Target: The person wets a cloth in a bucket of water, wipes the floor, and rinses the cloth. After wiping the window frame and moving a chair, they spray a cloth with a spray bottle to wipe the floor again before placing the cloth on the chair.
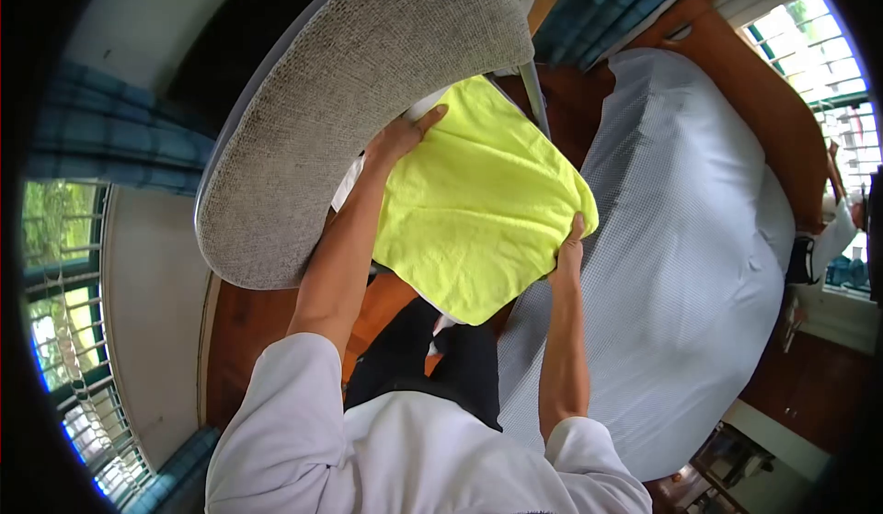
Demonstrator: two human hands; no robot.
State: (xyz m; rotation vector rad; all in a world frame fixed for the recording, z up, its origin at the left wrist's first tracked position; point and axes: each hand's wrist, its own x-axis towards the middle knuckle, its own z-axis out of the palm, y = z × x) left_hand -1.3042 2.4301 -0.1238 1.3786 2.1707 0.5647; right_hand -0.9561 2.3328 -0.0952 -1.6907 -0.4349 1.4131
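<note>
A bright yellow-green cloth (483,197) hangs spread between my two hands in the head view. My left hand (402,137) grips its upper left edge, thumb lying on top and the other fingers hidden behind. At the right corner my right hand (569,249) pinches the fabric, its thumb on the front. Close beyond my left hand is a curved panel covered in grey woven fabric (345,100), with a smooth grey rim. Something white (348,183) shows partly behind my left wrist; I cannot make out what it is.
A large bed-like shape under a pale grey-blue cover (671,238) fills the right side, with a wooden headboard (759,82) behind it. A metal leg (533,98) stands under the panel. Reddish-brown floor (267,339) lies below. Blue plaid curtains (120,132) hang by the left window.
</note>
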